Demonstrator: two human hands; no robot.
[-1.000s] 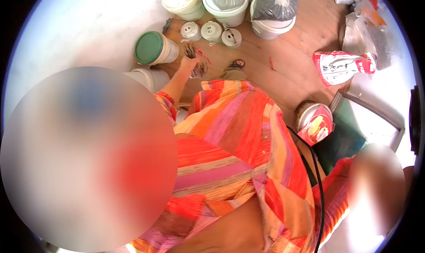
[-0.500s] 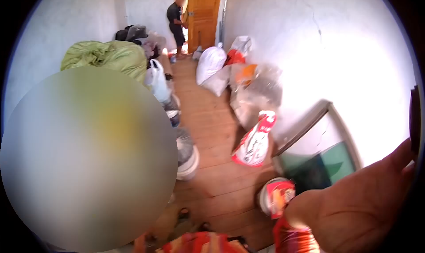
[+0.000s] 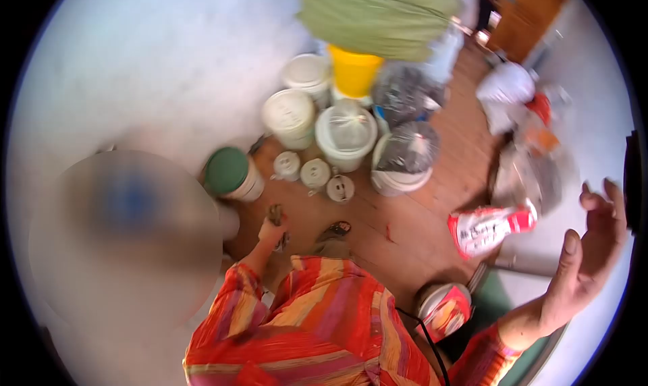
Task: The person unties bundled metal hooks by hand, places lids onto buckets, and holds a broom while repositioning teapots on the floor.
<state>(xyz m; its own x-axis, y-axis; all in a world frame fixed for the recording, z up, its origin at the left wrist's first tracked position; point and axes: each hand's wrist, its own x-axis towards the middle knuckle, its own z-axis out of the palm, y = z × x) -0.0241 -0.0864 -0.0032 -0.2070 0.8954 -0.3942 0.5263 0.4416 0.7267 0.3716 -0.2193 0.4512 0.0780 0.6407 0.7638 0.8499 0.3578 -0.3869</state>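
- Wall on left side (image 3: 155, 69): plain, whitish, cool blue tint toward the view's edge.
- Wall on right side (image 3: 603, 82): pale, plastic bags (image 3: 530, 163) along its foot.
- Floor (image 3: 364, 224): reddish-brown wood planks, visible seams.
- Door (image 3: 536, 15): orange-brown wood, far end, top right.
- Framed panel (image 3: 499, 288): greenish, low by the right wall, partly blocked.
- Light: bright, uneven; strong patch next to door. Far end blurry.

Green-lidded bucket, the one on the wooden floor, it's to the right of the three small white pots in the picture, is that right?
No, the side is wrong: the head view shows the green-lidded bucket, on the wooden floor, left of the three small white pots.
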